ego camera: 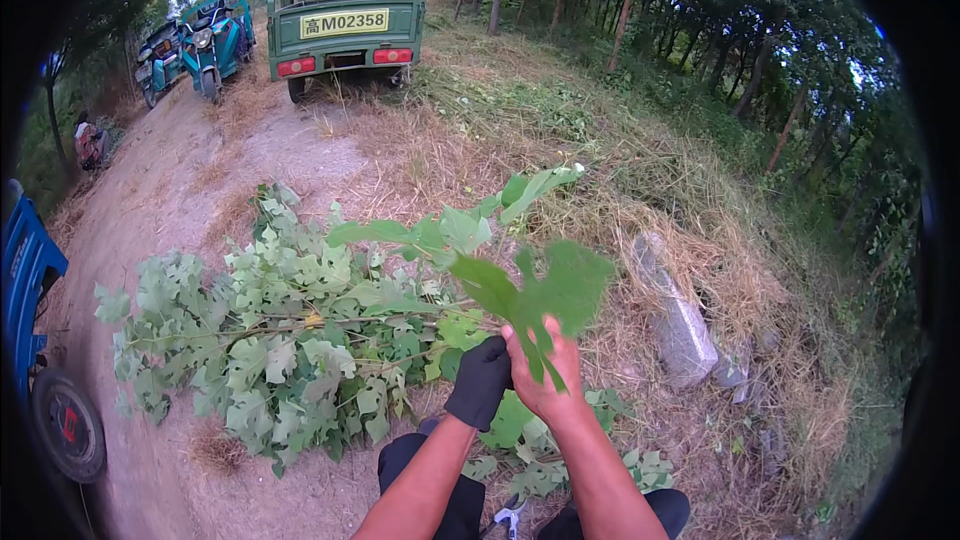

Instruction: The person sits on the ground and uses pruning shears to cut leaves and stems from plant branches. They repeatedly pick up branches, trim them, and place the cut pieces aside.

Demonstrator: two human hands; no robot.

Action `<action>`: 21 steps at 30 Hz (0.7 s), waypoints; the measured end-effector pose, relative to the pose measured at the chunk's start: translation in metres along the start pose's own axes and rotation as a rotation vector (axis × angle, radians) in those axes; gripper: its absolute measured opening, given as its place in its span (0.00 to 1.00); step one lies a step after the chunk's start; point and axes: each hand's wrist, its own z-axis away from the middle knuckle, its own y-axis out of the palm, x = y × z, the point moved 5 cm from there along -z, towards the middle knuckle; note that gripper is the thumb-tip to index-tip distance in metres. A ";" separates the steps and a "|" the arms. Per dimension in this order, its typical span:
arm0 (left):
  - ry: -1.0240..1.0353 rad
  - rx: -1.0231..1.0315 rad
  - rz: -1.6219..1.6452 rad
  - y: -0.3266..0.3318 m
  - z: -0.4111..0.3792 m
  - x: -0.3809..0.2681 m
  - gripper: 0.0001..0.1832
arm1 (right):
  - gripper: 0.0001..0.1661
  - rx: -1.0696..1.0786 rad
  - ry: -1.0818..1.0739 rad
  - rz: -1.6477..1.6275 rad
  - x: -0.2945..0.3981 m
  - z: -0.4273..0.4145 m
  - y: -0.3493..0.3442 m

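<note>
My left hand (481,382), in a dark glove, is closed around a leafy branch (457,240) near its stem end. Right beside it, touching, my bare right hand (546,371) grips the same branch by its stems, partly hidden behind a large green leaf. The held leaves spread up and away from both hands. To the left lies a big pile of cut leafy branches (277,345) on the ground, close to my left hand. More cut leaves (536,457) lie below my wrists. Between my knees is a metal hand tool (511,516), perhaps pruning shears, only partly visible.
A stone post (679,330) lies in dry grass at the right. A green cargo tricycle (345,30) stands ahead, with teal tricycles (214,41) beyond the track at the left. A blue vehicle's wheel (69,424) is at the left edge. A person (88,142) crouches far left.
</note>
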 end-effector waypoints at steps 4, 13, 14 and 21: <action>0.403 -0.015 -0.636 -0.022 -0.022 0.027 0.11 | 0.14 0.067 -0.057 0.133 0.014 -0.016 0.015; 0.237 0.011 -0.409 0.000 0.002 -0.011 0.14 | 0.10 0.042 0.020 -0.162 -0.024 0.000 0.023; 0.124 0.032 -0.351 0.005 0.006 -0.020 0.13 | 0.08 0.011 0.109 -0.384 -0.037 0.006 0.026; -0.002 0.143 -0.171 0.004 0.011 -0.018 0.13 | 0.14 0.064 0.587 -1.118 -0.058 0.018 0.030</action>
